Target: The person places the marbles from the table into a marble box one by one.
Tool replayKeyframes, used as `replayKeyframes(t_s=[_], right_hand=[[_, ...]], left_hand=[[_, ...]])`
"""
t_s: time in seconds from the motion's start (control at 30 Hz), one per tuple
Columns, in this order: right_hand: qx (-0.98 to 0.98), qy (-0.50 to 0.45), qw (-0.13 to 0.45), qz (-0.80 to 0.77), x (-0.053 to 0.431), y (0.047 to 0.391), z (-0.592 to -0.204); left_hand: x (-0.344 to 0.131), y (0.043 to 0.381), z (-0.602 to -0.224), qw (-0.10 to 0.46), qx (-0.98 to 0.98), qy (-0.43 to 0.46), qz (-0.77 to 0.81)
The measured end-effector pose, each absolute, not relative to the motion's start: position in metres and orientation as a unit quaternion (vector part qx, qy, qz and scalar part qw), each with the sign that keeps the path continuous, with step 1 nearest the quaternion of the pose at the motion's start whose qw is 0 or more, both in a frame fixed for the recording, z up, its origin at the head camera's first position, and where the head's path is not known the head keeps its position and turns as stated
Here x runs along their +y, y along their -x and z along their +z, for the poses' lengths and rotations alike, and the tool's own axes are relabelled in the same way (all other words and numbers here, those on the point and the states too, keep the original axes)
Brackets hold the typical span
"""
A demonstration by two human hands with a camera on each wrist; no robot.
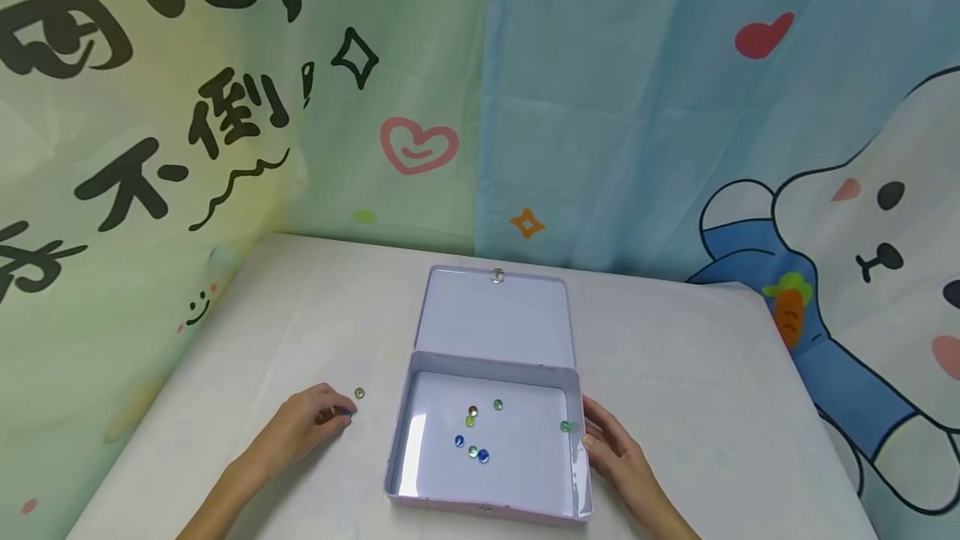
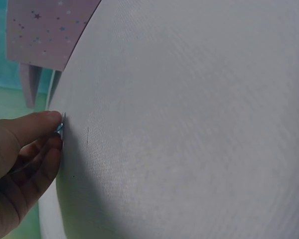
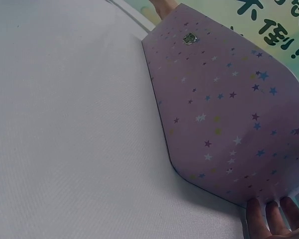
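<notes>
My left hand (image 1: pixel 303 423) pinches a small blue glass marble (image 1: pixel 347 412) between thumb and fingertips, close over the white table. In the left wrist view, the marble (image 2: pixel 59 128) is mostly hidden by the fingers. A yellow-green marble (image 1: pixel 360 393) lies just beyond those fingertips. Lid up, the shallow hinged tin box (image 1: pixel 486 508) stands in front of me. Inside it are several marbles, among them a blue one (image 1: pixel 483 456), a green one (image 1: pixel 498 404) and a brown one (image 1: pixel 473 411). My right hand (image 1: pixel 622 461) rests against the box's right wall, fingers (image 3: pixel 274 219) touching its star-printed outside.
The raised lid (image 1: pixel 495 315) lies back beyond the box, with a metal clasp (image 1: pixel 497 276) at its far edge. A white cloth covers the table (image 1: pixel 675 357). Printed curtains (image 1: pixel 600 107) hang along the table's back and left edges.
</notes>
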State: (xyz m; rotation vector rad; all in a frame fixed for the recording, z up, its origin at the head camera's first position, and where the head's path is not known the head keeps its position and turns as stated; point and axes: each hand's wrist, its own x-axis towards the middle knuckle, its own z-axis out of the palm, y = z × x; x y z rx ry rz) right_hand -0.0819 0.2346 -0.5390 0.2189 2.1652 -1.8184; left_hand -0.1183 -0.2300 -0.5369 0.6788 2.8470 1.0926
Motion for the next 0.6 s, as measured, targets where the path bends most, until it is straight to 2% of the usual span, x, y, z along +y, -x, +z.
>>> replayKeyframes(t_s=[0.4, 0.6], right_hand=[[0.763, -0.091, 0.154, -0.621, 0.229, 0.082, -0.536], [0.760, -0.104, 0.154, -0.623, 0.230, 0.082, -0.536]], left_hand=[[-0.230, 0.118, -0.536, 0.008, 0.916, -0.214, 0.339], [-0.227, 0.121, -0.525, -0.035, 0.896, -0.258, 0.360]])
